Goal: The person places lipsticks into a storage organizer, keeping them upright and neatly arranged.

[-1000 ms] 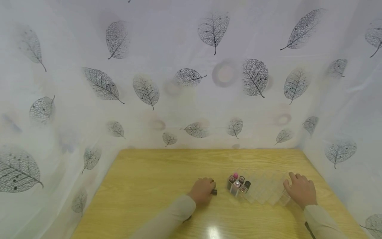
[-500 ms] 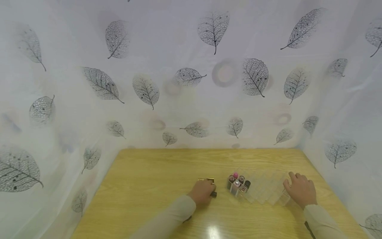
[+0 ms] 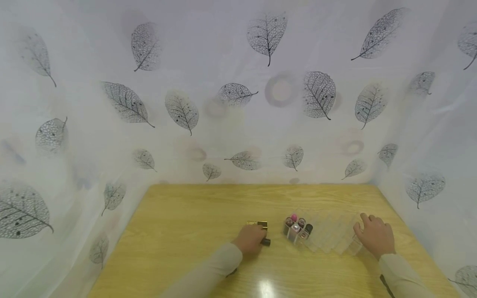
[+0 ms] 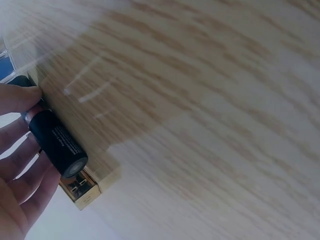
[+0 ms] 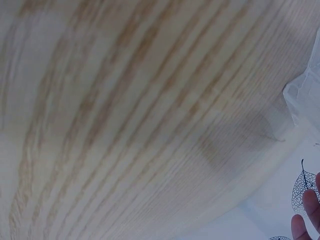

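My left hand (image 3: 250, 239) pinches a black lipstick tube (image 4: 57, 142) with a copper band and small print, its thumb on one side and fingers on the other. A gold and black square-sided lipstick case (image 3: 262, 225) lies just beyond these fingers, partly hidden by the hand. To the right stands a clear lipstick organizer (image 3: 328, 234) of slanted cells, with several lipsticks (image 3: 297, 227) upright in its left end. At the organizer's right end is my right hand (image 3: 376, 236), fingers relaxed and spread, fingertips right at its edge. Only some fingertips (image 5: 310, 202) show in the right wrist view.
The wooden table (image 3: 186, 219) reaches back to a pale curtain (image 3: 223, 132) printed with dark leaves, which also encloses both sides. Lamp glare (image 3: 266, 287) shines near the front of the tabletop.
My left hand has shifted slightly, and the black tube's end sits a little nearer the front. More of the gold case shows beyond it. The right hand stays in place.
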Available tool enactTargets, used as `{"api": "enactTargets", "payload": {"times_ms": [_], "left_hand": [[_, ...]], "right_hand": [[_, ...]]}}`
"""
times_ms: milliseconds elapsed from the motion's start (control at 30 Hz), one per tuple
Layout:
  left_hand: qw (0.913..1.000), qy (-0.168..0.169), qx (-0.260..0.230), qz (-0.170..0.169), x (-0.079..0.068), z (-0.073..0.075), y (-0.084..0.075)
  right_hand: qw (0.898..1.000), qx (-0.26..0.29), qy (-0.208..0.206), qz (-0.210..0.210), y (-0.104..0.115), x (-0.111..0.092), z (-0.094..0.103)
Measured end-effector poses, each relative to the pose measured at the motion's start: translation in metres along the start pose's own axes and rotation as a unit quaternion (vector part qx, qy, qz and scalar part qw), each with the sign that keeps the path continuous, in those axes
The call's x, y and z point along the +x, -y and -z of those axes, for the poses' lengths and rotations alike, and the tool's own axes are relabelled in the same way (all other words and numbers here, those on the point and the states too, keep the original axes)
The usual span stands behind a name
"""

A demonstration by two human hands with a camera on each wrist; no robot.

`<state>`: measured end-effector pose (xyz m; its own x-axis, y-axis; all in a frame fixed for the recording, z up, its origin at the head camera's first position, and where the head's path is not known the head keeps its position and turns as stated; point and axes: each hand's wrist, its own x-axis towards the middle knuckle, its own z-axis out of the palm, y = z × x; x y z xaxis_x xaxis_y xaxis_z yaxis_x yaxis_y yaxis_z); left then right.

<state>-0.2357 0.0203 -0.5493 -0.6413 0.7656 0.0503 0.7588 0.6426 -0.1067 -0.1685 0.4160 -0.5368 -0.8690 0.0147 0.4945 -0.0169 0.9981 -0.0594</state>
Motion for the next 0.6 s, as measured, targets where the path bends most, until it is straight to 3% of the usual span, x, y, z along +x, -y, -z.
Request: {"api": "enactTargets", "payload": {"times_ms": [333,433,600], "left_hand": [[0.9999,0.002,-0.012,0.003,-0.0012,-0.0001,0.003],[0.9988,-0.003,-0.046,0.015,-0.0007,0.0005,0.0037],[0.9917,-0.038,-0.117,0.037,-0.0011,-0.0004,0.0045]], "right_hand": [[1.0,-0.007,0.003,0.002,0.001,0.0,0.001],[1.0,-0.005,0.006,-0.002,0.001,-0.0003,0.0006],[1.0,-0.004,0.006,-0.002,0.0017,-0.0003,0.0018]]}}
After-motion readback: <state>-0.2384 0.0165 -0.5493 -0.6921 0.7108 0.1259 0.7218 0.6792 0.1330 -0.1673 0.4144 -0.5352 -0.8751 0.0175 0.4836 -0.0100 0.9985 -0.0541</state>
